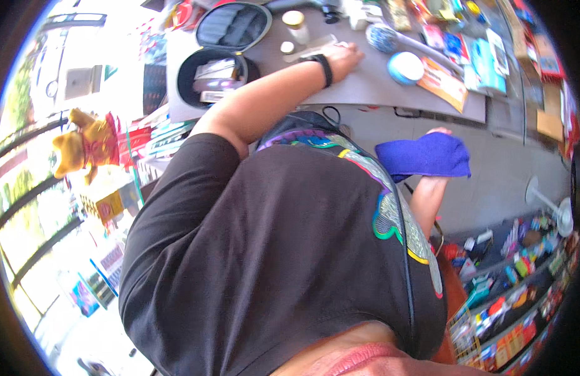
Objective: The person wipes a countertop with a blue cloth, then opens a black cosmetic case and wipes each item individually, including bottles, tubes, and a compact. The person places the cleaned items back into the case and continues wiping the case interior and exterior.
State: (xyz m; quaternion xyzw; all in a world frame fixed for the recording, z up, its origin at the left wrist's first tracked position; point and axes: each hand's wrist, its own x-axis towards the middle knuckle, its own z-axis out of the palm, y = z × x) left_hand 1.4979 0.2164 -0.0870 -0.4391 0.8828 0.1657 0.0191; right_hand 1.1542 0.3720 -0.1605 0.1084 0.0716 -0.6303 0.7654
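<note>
Across the grey table (pixel 365 91) reaches my left hand (pixel 344 60), with a black band (pixel 325 70) around its wrist. Its fingers are blurred, and I cannot tell whether they hold anything. Close beside it lies a flat clear item (pixel 313 47), near a small white lid (pixel 287 47) and a white jar with a yellowish lid (pixel 297 29). A blue-purple cloth (pixel 424 155) drapes over my right hand (pixel 440 130), in front of the table's edge. Most of that hand is hidden; its fingertips show above the cloth and the wrist below.
Left on the table is a round black case (pixel 189 80) holding small boxes, its lid (pixel 233 26) raised. A brush-like tool with a grey handle (pixel 428 49), a blue-and-white round container (pixel 405 68) and an orange packet (pixel 443 83) lie right. Stocked shelves (pixel 511 301) stand at lower right.
</note>
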